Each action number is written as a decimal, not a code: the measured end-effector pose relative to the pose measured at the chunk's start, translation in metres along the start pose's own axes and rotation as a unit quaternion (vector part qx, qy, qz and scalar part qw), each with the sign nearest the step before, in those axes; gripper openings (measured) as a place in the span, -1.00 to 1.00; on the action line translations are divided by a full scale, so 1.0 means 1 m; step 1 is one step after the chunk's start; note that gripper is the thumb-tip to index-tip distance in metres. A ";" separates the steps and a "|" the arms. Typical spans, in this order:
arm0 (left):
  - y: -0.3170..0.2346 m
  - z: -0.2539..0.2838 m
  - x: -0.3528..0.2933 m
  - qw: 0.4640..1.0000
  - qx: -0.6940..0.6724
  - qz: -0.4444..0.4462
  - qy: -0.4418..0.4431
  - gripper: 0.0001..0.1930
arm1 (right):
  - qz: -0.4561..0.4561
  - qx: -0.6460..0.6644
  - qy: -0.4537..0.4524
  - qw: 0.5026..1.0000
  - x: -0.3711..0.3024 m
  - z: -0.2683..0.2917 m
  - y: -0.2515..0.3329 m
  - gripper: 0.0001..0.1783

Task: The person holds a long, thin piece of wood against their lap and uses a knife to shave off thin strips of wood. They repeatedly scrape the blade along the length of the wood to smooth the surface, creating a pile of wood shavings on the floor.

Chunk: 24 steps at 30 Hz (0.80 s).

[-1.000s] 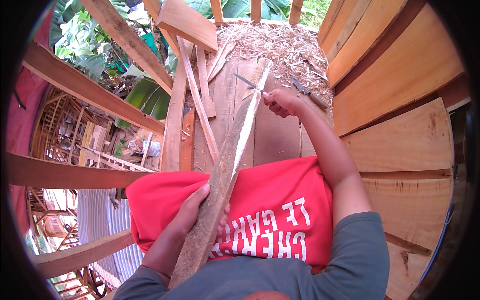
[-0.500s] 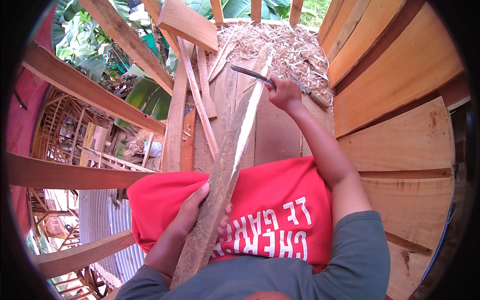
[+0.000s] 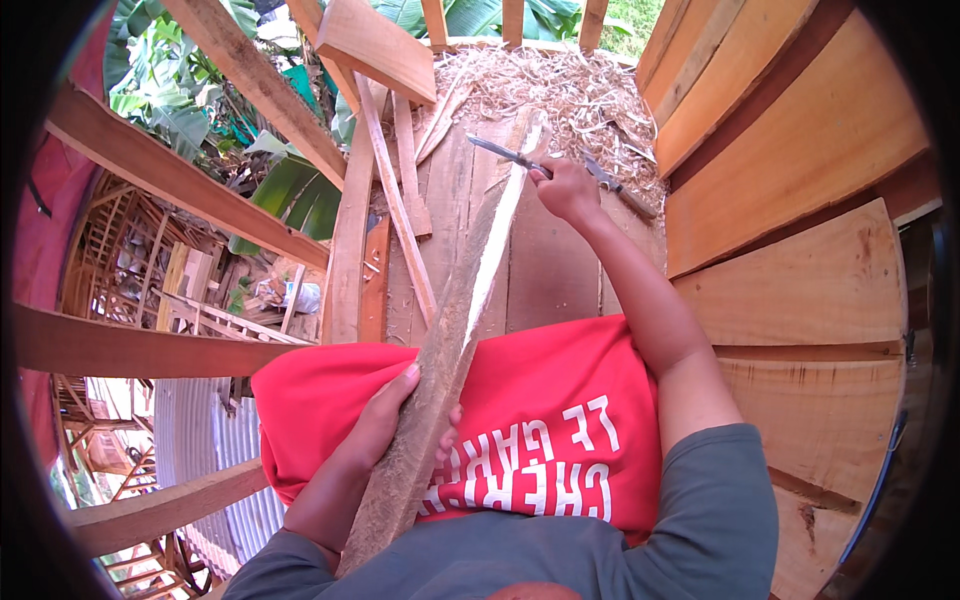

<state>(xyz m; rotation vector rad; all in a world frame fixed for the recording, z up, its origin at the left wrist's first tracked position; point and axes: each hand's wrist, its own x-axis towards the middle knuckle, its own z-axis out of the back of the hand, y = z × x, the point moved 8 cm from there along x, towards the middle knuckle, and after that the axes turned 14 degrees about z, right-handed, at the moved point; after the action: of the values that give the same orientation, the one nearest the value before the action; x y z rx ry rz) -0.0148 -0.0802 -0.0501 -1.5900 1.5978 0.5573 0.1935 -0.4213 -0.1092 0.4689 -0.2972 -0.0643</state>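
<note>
A long rough wooden beam (image 3: 428, 385) slants from my waist across my lap to the floorboards ahead. One edge of it shows a pale, freshly cut strip. My left hand (image 3: 385, 415) wraps around the beam's near part, thumb on top and fingertips on the far side. Further out, my right hand (image 3: 570, 190) is closed on the handle of a knife (image 3: 500, 152), whose long narrow blade lies across the cut strip near the beam's far end and points left.
Curled wood shavings (image 3: 560, 85) cover the far floor. Another bladed tool (image 3: 630, 198) lies right of my right hand. Loose wooden strips (image 3: 400, 215) and a thick block (image 3: 375, 48) are on the left. A plank wall (image 3: 790, 270) rises at the right; open rails (image 3: 190, 180) stand left.
The knife blade has turned, its face now showing lighter, and its tip has shifted slightly. My left hand and the beam stay nearly in place.
</note>
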 end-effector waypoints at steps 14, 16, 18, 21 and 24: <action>0.002 -0.006 0.004 0.999 0.028 0.017 0.012 -0.48 | -0.026 0.200 0.161 0.966 0.003 -0.034 -0.064 -0.72; 0.003 -0.004 0.003 1.000 0.010 0.017 0.015 -0.49 | 0.059 0.070 0.040 0.995 0.005 -0.016 -0.033 -0.76; 0.004 -0.004 0.000 0.999 -0.010 0.024 0.020 -0.49 | 0.093 -0.038 -0.025 0.995 0.003 0.007 -0.008 -0.77; 0.004 -0.010 -0.006 1.000 0.004 0.012 0.009 -0.49 | 0.077 -0.110 -0.017 0.991 0.004 0.024 -0.004 -0.79; 0.003 -0.010 -0.007 1.000 -0.008 0.014 0.021 -0.49 | 0.072 0.205 -0.031 0.976 0.011 0.021 -0.029 -0.74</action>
<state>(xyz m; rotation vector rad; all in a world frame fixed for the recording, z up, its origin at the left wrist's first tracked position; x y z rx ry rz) -0.0202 -0.0829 -0.0395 -1.6035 1.6536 0.5557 0.1977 -0.4573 -0.1017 0.8549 -0.4073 0.1265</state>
